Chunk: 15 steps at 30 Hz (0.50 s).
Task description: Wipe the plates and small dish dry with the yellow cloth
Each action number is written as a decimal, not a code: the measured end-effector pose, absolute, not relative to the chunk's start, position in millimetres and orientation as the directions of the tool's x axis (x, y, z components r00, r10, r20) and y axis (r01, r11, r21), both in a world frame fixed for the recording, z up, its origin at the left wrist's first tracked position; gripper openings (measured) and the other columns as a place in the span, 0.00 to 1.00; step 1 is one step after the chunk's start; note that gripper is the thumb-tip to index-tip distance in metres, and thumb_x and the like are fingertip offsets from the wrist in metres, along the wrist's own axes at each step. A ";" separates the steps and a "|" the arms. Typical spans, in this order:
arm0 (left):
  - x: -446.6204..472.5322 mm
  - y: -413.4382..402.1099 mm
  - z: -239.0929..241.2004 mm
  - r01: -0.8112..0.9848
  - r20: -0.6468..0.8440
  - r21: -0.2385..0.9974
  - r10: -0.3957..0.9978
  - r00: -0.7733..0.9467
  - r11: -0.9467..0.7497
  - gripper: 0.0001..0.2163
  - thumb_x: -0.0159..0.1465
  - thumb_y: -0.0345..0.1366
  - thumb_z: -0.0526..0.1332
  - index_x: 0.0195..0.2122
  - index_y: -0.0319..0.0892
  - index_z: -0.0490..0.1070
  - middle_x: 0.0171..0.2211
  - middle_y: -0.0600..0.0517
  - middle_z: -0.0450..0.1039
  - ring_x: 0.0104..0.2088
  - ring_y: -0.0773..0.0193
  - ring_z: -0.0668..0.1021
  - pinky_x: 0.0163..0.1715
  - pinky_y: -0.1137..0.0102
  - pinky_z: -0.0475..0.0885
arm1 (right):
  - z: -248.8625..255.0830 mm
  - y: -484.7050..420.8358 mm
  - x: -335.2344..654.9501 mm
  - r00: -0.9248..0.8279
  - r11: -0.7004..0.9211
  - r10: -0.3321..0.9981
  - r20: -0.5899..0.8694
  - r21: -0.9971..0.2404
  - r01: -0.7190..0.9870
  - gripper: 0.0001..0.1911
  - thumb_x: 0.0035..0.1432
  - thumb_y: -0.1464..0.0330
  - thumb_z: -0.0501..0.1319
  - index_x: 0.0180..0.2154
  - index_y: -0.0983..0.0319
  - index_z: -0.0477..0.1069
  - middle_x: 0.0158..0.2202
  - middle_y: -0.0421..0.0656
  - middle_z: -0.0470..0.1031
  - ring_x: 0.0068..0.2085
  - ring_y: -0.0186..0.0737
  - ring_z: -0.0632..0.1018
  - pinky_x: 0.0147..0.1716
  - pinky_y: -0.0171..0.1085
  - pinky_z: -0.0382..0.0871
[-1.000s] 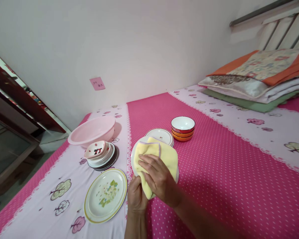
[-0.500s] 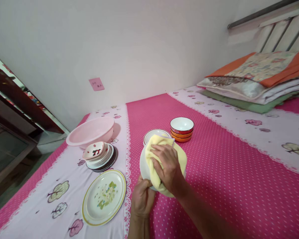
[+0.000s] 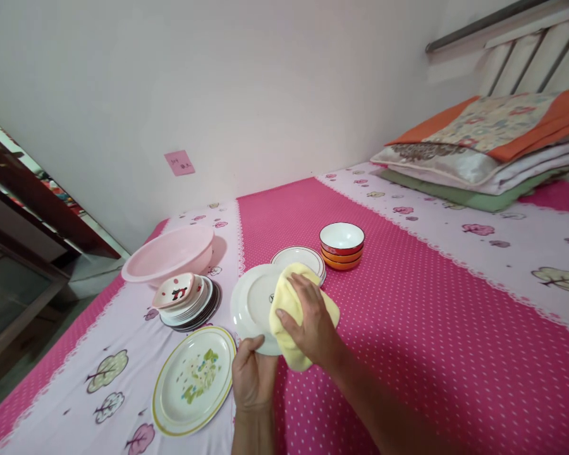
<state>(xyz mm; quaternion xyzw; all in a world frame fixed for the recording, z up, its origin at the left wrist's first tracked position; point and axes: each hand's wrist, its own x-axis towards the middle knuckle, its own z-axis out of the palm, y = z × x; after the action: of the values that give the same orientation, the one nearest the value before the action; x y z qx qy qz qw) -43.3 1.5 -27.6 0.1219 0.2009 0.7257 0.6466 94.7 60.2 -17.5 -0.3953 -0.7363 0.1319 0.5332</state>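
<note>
Above the dotted pink spread: one white plate, held between two hands, on the near side of some stacked plates.
Plate's facing: its underside is toward my head camera, foot ring and one small dark mark showing; it is round, so I find no long axis, and its exact tilt I cannot tell.
Left hand: pinching the near edge, thumb on the underside, fingers beneath.
Right hand: fingers bent over the yellow cloth and gripping it, thumb set apart.
Cloth: one, bunched over the plate's right side, its longer stretch running far to near.
Bowls: I count three, nested upright, red on top, two orange below.
Red-lined plates: at least two, stacked just left of the bowls.
Yellow-rimmed plate: one, face up, left of the left hand.
Patterned dishes: I make out two, atop a pile of plates too tightly overlapped for me to count.
Pink basin: one, upright, just behind that pile.
</note>
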 end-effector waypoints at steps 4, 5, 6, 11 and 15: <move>-61.7 3.0 -33.1 -0.922 0.058 0.359 0.990 -0.131 -0.143 0.22 0.76 0.34 0.49 0.69 0.42 0.67 0.56 0.42 0.80 0.60 0.55 0.79 0.70 0.57 0.58 | -15.5 38.4 76.6 -0.219 0.706 0.699 0.681 -0.606 0.366 0.33 0.63 0.65 0.63 0.67 0.62 0.59 0.68 0.56 0.64 0.70 0.59 0.62 0.70 0.64 0.56; -64.8 2.9 -33.8 -0.927 0.095 0.347 0.989 -0.117 -0.143 0.23 0.77 0.39 0.47 0.69 0.41 0.66 0.56 0.42 0.79 0.60 0.55 0.78 0.71 0.57 0.57 | -14.6 32.7 72.7 -0.242 0.721 0.687 0.685 -0.602 0.343 0.33 0.63 0.66 0.63 0.67 0.63 0.59 0.68 0.56 0.65 0.70 0.58 0.62 0.70 0.63 0.56; -67.3 2.8 -34.2 -0.931 0.124 0.338 0.987 -0.098 -0.134 0.24 0.78 0.42 0.46 0.69 0.40 0.66 0.57 0.41 0.79 0.61 0.54 0.78 0.71 0.58 0.57 | -13.9 27.5 69.0 -0.263 0.737 0.673 0.691 -0.596 0.318 0.33 0.63 0.68 0.62 0.67 0.63 0.58 0.67 0.56 0.65 0.70 0.57 0.63 0.70 0.63 0.56; -71.4 6.8 -32.6 -0.943 0.151 0.334 0.987 0.051 -0.002 0.33 0.76 0.54 0.40 0.68 0.35 0.68 0.55 0.37 0.80 0.60 0.55 0.79 0.71 0.61 0.57 | -12.9 14.4 56.2 -0.337 0.827 0.562 0.755 -0.520 0.215 0.24 0.67 0.75 0.53 0.63 0.62 0.64 0.61 0.53 0.72 0.67 0.50 0.68 0.69 0.59 0.62; -59.7 13.3 -29.4 -0.928 0.102 0.362 0.986 0.129 0.084 0.34 0.75 0.56 0.40 0.71 0.39 0.63 0.63 0.39 0.74 0.67 0.52 0.70 0.72 0.59 0.55 | -8.6 18.4 56.0 -0.362 0.883 0.467 0.807 -0.449 0.137 0.18 0.68 0.76 0.54 0.57 0.62 0.70 0.56 0.52 0.76 0.63 0.48 0.72 0.67 0.54 0.67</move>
<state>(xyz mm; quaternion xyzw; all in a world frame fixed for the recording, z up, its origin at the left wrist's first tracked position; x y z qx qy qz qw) -59.7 13.3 -29.4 0.1721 0.0842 0.6546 0.7313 56.0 18.4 -8.6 -0.1861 -0.8107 0.1546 0.5331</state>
